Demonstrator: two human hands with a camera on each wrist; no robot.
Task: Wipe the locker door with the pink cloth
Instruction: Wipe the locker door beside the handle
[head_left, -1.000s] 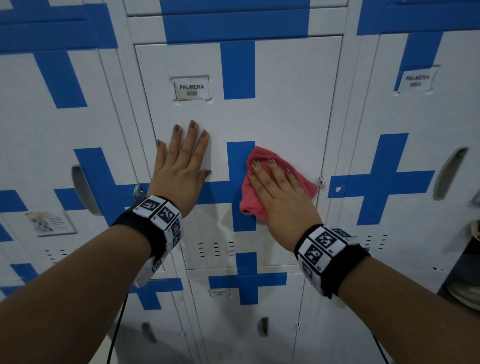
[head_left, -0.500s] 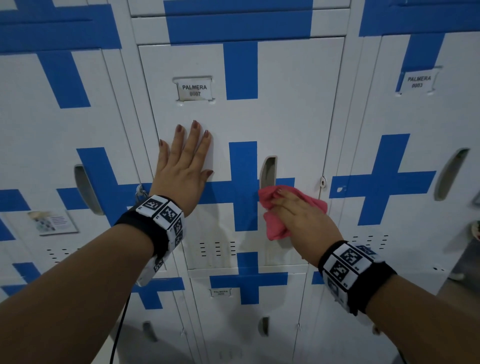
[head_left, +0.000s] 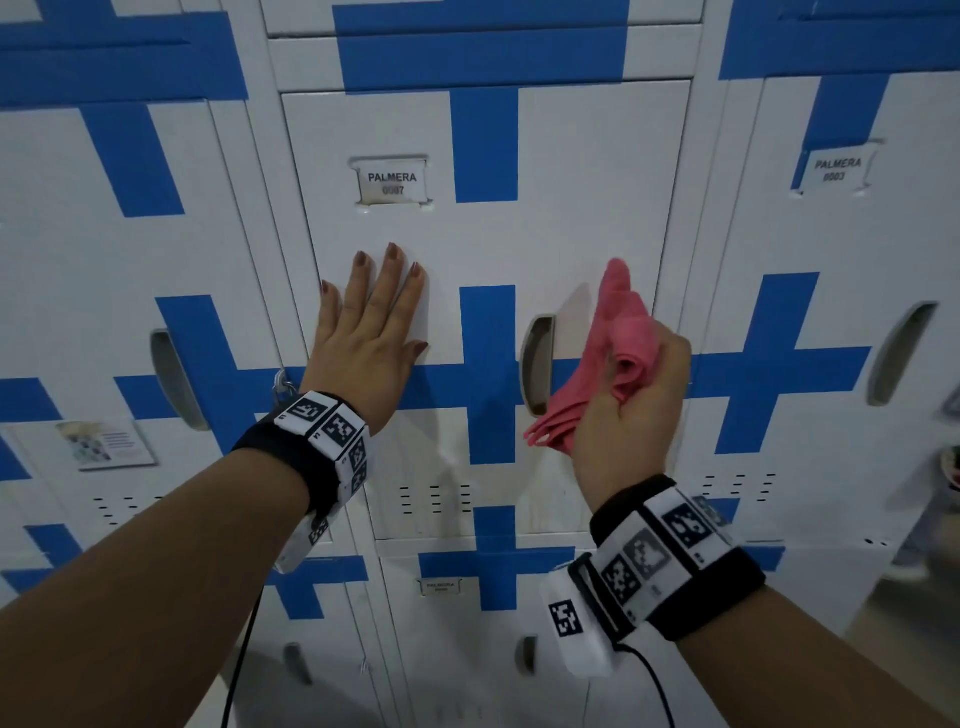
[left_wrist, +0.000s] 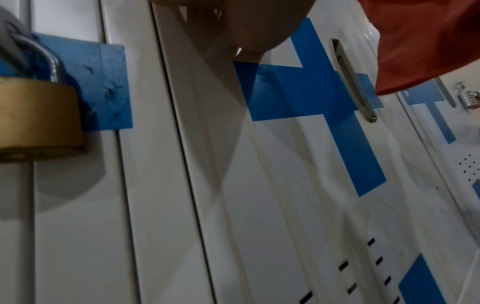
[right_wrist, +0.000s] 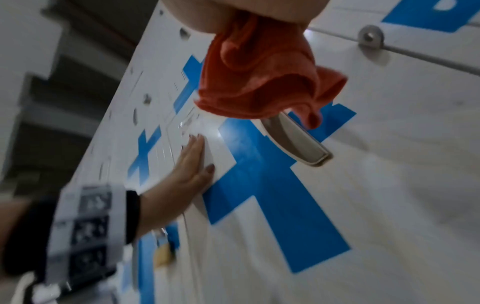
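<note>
Mid-wipe, seemingly: left hand (head_left: 371, 332) flat and open on the locker door (head_left: 587, 208), right hand (head_left: 631, 410) bunching the pink cloth (head_left: 618, 338) off the surface beside the handle (head_left: 537, 364), streaked lower edge apparently still to do

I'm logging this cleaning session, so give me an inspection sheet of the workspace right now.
Surface: white locker door with blue cross, closed; faint streaks low down.
Job's things: pink cloth, bunched, off the door beside the recessed handle.
Clutter: brass padlock on the neighbouring locker; name tag reading PALMERA.
Grips: left hand flat on the door, fingers straight; right hand holds the cloth.
Cables: black cable from the right wristband; another under the left arm.
Surroundings: more lockers on both sides and below.
</note>
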